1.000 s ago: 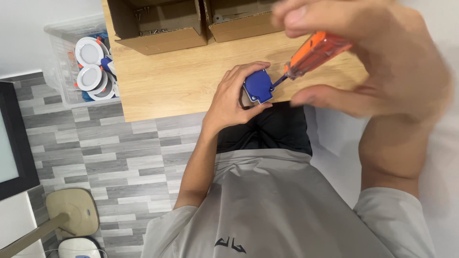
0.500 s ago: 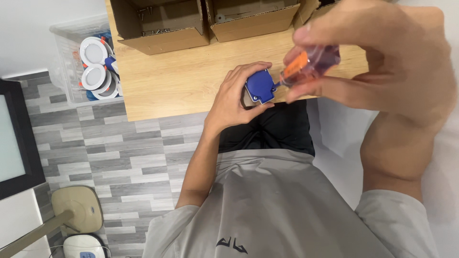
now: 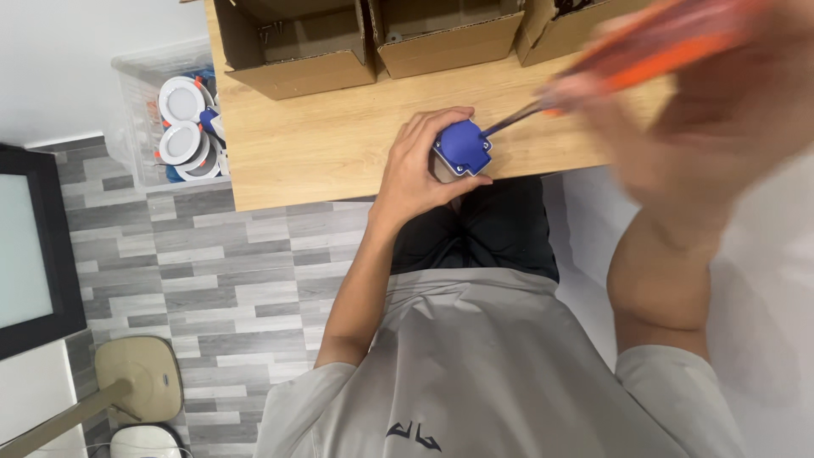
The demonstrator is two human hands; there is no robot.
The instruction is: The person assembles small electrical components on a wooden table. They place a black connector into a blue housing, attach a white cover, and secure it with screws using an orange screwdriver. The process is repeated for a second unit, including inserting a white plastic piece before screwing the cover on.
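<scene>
Swung out since the earlier frame, blurred right hand (image 3: 704,110) probably gripping the orange-handled screwdriver (image 3: 632,55). Left hand (image 3: 424,165) clasping the blue socket housing (image 3: 463,148) at the wooden table (image 3: 339,144) edge. Best kept braced there, tip seated squarely before turning.

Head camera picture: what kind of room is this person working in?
Probably a small assembly workbench, maybe at home: a wooden table with open cardboard boxes, a clear bin of round white light fittings, and a blue socket part being screwed.

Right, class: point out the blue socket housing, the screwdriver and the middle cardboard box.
blue socket housing (image 3: 464,146), head view, on its blue top face.
screwdriver (image 3: 644,53), head view, on the blurred orange handle.
middle cardboard box (image 3: 445,51), head view, on its front wall.
</scene>
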